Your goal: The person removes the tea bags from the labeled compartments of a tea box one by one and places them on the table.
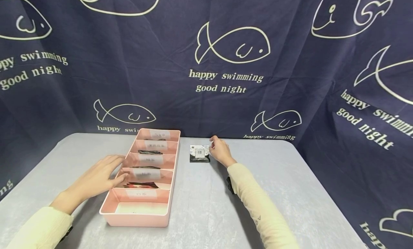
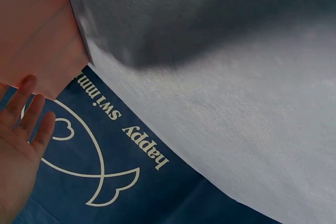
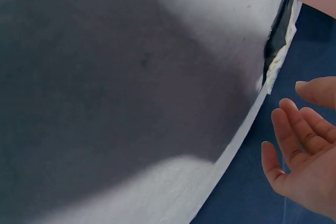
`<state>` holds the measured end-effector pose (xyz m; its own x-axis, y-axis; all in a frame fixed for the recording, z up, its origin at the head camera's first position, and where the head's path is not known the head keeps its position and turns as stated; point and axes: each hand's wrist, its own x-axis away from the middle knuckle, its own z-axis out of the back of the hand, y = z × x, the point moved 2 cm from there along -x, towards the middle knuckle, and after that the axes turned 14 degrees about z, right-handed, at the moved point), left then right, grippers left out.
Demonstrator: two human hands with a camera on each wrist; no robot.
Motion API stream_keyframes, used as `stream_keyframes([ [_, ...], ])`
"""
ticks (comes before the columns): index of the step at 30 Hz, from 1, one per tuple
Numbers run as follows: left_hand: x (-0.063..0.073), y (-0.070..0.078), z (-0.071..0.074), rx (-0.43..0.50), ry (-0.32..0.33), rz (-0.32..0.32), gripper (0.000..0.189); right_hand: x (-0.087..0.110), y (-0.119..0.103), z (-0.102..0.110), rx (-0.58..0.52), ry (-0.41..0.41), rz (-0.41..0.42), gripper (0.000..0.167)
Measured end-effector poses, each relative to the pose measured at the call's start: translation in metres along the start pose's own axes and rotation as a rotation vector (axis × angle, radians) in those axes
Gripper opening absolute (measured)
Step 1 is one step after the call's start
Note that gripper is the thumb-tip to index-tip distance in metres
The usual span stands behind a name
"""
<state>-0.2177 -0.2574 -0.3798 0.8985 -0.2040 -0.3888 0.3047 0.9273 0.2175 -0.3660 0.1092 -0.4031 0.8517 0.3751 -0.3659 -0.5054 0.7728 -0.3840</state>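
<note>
A long pink box (image 1: pixel 137 220) with labelled compartments stands on the left half of the table. My left hand (image 1: pixel 93 177) is at its left wall, fingers extended along the rim and thumb over the second compartment from the front. In the left wrist view the fingers lie spread near the box's pink side. A black-and-silver sachet (image 1: pixel 199 158) with a white square label lies flat to the right of the box. Beside its right edge is my right hand (image 1: pixel 222 151), fingers loosely bent. The right wrist view shows a gap between that hand and the sachet (image 3: pixel 281 35).
A red-and-black packet (image 1: pixel 142 185) sits in the second compartment from the front. Dark packets (image 1: pixel 150 152) show in the compartments behind it. The grey tabletop (image 1: pixel 200 206) ends at a dark blue curtain (image 1: pixel 174 80) printed with fish, which also hangs along both sides.
</note>
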Motion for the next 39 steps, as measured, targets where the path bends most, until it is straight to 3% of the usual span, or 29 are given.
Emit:
stream_keyframes([
  [9, 0.001, 0.000, -0.001, 0.000, 0.008, -0.004, 0.041, 0.001, -0.009, 0.007, 0.004, -0.023, 0.025, 0.028],
  [21, 0.001, -0.001, -0.001, -0.006, 0.006, 0.002, 0.044, 0.007, -0.042, 0.023, -0.023, -0.026, 0.160, 0.024],
  [39, 0.001, 0.000, -0.002, 0.002, 0.027, -0.010, 0.040, 0.026, -0.093, 0.027, -0.092, -0.064, 0.446, 0.020],
])
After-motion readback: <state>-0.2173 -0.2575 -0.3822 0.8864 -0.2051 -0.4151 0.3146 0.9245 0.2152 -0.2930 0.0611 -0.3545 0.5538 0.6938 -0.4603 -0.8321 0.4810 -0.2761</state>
